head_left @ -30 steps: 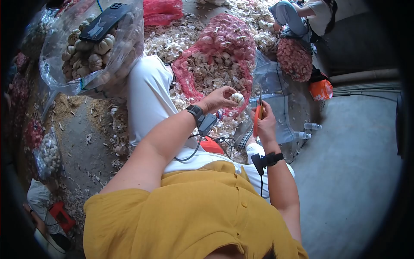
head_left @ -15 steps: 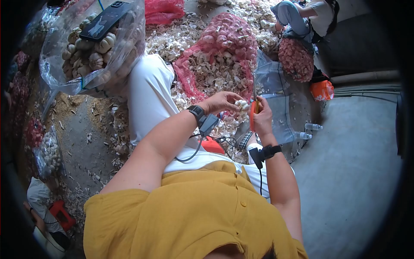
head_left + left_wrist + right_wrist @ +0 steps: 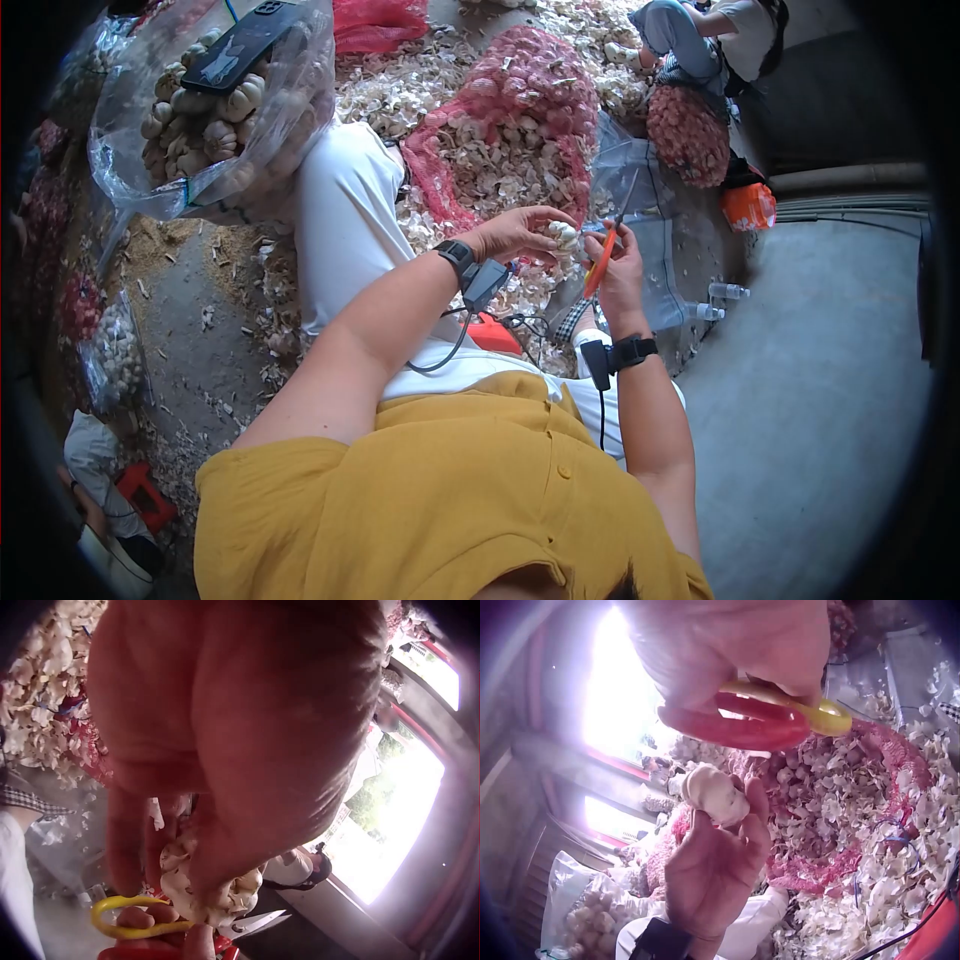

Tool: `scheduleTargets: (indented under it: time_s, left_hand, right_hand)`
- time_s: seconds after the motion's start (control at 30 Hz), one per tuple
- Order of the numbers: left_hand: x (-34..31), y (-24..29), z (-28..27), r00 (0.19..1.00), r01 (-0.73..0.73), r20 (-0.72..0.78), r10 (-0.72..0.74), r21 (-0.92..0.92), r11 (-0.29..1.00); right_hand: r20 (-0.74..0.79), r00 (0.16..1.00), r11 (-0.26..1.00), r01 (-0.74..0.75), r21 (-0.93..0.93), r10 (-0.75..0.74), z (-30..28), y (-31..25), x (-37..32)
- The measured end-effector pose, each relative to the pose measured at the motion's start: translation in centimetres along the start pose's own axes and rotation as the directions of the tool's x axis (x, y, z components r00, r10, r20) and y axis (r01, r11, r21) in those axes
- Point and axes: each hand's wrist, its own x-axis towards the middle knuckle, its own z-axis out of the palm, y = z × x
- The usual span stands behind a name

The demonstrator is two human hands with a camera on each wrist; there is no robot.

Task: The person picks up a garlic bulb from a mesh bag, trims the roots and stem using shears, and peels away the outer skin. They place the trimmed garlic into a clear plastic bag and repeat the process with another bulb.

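A white garlic bulb [image 3: 564,236] is pinched between the thumb and fingers of the left hand [image 3: 515,234]; the right wrist view shows the same bulb [image 3: 714,795] above the left palm [image 3: 712,881]. Just right of it, the right hand [image 3: 618,275] grips scissors [image 3: 600,262] with red and yellow handles, blades pointing up and away. In the left wrist view the scissor blades [image 3: 259,922] lie close beside the bulb [image 3: 206,881]; whether they touch it I cannot tell. The right fingers are through or around the handles.
A pink net bag [image 3: 440,190] with peelings lies beyond the hands. At the left, a clear bag [image 3: 110,165] holds garlic bulbs with a phone [image 3: 240,48] on top. Bottles [image 3: 728,291] stand or lie at right. Another person [image 3: 745,40] sits at the upper right.
The scissors have swung from upright to a rightward slant. The right hand moved left toward the bulb, then slightly back right. The left hand, still pinching the bulb, has shifted slightly right.
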Motion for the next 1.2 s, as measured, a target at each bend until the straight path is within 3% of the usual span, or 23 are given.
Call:
scheduleTargets:
  time_s: [0.07,0.2,0.3,0.37,0.4,0.43,0.57,0.67,0.73,1.1,1.2]
  left_hand:
    - [0.1,-0.2,-0.2,1.000,-0.006,-0.012,0.007,0.095,0.995]
    - [0.0,-0.6,-0.9,1.000,-0.022,0.002,0.022,0.096,0.995]
    - [-0.1,-0.1,-0.3,0.998,-0.024,0.068,0.020,0.051,0.998]
    - [-0.3,0.4,0.1,0.997,-0.001,0.072,0.010,-0.122,0.993]
    - [-0.2,0.5,0.2,0.997,-0.002,0.072,0.011,-0.122,0.992]
    - [-0.1,0.6,0.2,0.998,-0.036,0.046,0.039,-0.068,0.997]
    - [0.3,0.1,-0.7,0.998,-0.070,0.012,0.069,0.065,0.995]
    - [0.6,-0.8,-0.9,0.990,-0.118,-0.064,0.125,0.100,0.988]
    - [0.4,-0.8,-0.8,0.990,-0.100,-0.081,0.112,0.141,0.985]
    - [0.3,-0.2,-0.3,0.989,-0.073,-0.105,0.100,0.234,0.969]
    - [0.3,-0.2,-0.4,0.992,-0.072,-0.077,0.096,0.270,0.960]
  right_hand:
    - [0.042,0.999,1.000,0.025,-0.016,-0.024,0.3,0.1,0.2]
    - [0.106,0.993,0.992,0.065,-0.107,-0.054,0.2,1.2,0.7]
    - [0.076,0.997,0.996,0.037,-0.081,-0.031,-1.0,2.2,1.4]
    - [0.052,0.998,0.998,0.030,-0.058,-0.027,-1.6,2.6,1.6]
    - [-0.011,1.000,0.997,0.001,-0.074,-0.002,-1.6,2.2,1.3]
    - [-0.075,0.997,0.996,-0.030,-0.087,0.023,-1.5,1.9,1.1]
    - [-0.049,0.999,0.997,-0.016,-0.074,0.012,-0.2,0.9,0.2]
    - [0.019,0.997,0.993,0.081,-0.090,-0.080,0.5,1.3,0.5]
    - [0.103,0.983,0.956,0.175,-0.236,-0.155,1.1,1.2,0.4]
    - [0.089,0.981,0.923,0.190,-0.334,-0.169,1.2,1.3,0.3]
    - [0.113,0.992,0.969,0.082,-0.233,-0.057,0.5,1.3,0.6]
